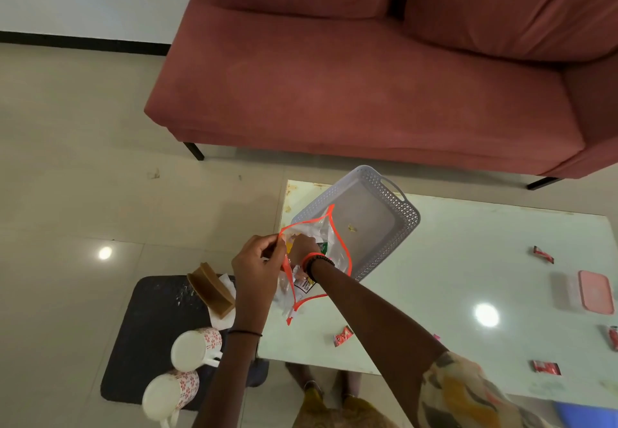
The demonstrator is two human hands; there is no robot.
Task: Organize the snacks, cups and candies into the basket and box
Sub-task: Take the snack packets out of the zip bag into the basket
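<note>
A clear plastic bag with an orange rim (337,243) hangs over the table's left corner, with snack packets inside. My left hand (257,263) pinches its left rim. My right hand (302,248) is inside the bag among the packets; whether it grips one I cannot tell. Behind the bag sits a grey perforated basket (384,213), with one small yellow candy (351,227) on its floor. Red candy packets (342,336) lie scattered on the table (434,277). A pink-lidded box (595,292) stands at the right. Two white floral cups (195,349) rest on a dark stool.
The dark stool (150,320) at the lower left also holds brown wafer-like pieces (210,288) on white paper. A red sofa (351,93) stands beyond the table. More red packets (543,254) lie near the table's right side. Tiled floor lies to the left.
</note>
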